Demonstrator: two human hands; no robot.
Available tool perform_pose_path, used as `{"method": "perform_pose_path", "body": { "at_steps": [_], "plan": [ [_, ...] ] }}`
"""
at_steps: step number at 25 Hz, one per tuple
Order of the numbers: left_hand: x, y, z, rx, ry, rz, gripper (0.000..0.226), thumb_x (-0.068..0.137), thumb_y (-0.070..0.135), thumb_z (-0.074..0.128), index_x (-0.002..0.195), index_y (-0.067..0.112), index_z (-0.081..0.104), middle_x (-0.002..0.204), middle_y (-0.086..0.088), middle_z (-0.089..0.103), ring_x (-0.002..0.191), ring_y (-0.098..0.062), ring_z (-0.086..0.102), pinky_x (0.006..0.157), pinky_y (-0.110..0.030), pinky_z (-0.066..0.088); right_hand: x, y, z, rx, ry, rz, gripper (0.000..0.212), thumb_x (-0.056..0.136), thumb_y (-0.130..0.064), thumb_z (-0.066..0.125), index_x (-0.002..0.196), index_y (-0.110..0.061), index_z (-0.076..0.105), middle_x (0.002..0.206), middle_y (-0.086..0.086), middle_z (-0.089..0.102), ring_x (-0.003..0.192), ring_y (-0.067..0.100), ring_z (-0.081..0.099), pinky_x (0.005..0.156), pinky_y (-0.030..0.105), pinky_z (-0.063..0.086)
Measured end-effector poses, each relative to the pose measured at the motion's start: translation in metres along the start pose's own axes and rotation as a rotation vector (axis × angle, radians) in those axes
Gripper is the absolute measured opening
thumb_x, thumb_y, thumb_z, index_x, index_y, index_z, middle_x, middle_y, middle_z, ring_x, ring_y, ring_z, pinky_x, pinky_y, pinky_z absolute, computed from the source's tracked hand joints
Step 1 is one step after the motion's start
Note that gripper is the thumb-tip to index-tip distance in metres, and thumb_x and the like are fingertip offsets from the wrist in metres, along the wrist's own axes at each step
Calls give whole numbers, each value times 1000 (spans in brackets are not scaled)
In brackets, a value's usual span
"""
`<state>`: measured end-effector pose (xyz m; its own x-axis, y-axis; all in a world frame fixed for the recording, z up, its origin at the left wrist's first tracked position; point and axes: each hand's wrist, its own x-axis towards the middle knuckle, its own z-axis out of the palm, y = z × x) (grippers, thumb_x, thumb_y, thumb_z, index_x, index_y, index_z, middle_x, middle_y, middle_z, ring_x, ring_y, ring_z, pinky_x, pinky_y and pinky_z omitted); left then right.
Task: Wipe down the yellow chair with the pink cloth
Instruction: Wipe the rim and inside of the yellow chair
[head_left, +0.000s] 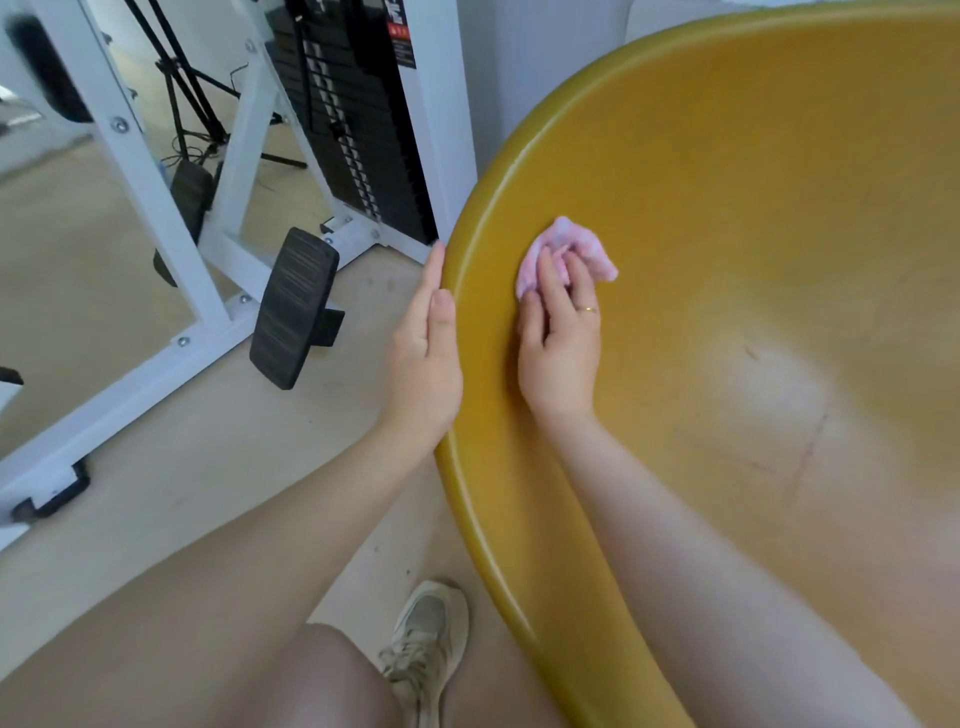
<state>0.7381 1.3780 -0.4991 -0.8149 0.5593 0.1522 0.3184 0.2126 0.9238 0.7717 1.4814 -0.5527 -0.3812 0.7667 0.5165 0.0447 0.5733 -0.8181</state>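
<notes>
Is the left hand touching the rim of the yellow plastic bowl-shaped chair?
Touching. The head view shows the left hand laid flat against the outer rim of the yellow plastic bowl-shaped chair, with no gap.

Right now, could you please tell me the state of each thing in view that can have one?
yellow chair: bowl-shaped seat empty, with pale scuffs and a reddish scratch inside.
pink cloth: bunched up, pressed onto the chair's inner wall near the rim.
right hand: fingers on the cloth, ring on one finger.
left hand: open, flat against the rim's outer edge.
weight machine: idle, stack resting down.
shoe: laced, flat on the floor.
</notes>
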Motion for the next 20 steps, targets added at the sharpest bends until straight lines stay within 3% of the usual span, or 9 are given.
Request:
{"method": "perform_pose_path", "body": {
  "at_steps": [3,5,7,10,13,17,20],
  "plan": [
    [2,1,0,-18,-9,-28,44,102,29,23,146,32,24,137,16,42,116,6,41,82,12,30,35,39,-17,-204,49,61,40,89,-18,41,123,-3,56,129,26,50,115,40,49,99,37,39],
    [2,1,1,-16,1,-23,43,102,29,24,146,32,25,140,14,42,117,6,41,83,13,29,33,38,-20,-262,43,114,40,90,-16,44,127,-2,51,131,26,47,114,43,45,97,39,34],
    [0,1,2,-3,40,-4,43,103,26,25,145,28,29,139,13,43,117,8,40,85,12,28,-5,13,-14,-229,-7,8,40,91,-17,40,125,2,50,129,29,47,113,44,46,97,40,31],
    [2,-1,4,11,73,-1,42,103,22,26,144,25,32,144,7,43,120,5,40,85,12,26,-79,-24,-15,-145,-227,-168,42,90,-17,37,127,-3,50,112,23,55,97,37,51,90,39,39],
    [3,-1,4,1,56,-12,42,103,26,25,145,28,30,140,11,43,116,6,41,83,11,31,-52,-1,-21,-304,-181,-217,41,88,-23,40,124,-9,55,105,18,60,91,36,53,83,38,39],
    [0,2,4,-32,36,-11,44,102,28,26,146,27,26,129,21,39,114,9,41,82,11,31,18,58,-41,-621,0,-71,40,87,-22,42,121,-6,56,121,26,53,105,44,50,91,39,32],
    [2,1,3,-15,55,8,44,102,26,27,146,25,27,128,23,36,109,17,40,82,13,28,31,69,-48,-469,-57,72,38,92,-10,42,128,-1,48,130,27,42,112,42,44,88,28,30]
  ]
}}
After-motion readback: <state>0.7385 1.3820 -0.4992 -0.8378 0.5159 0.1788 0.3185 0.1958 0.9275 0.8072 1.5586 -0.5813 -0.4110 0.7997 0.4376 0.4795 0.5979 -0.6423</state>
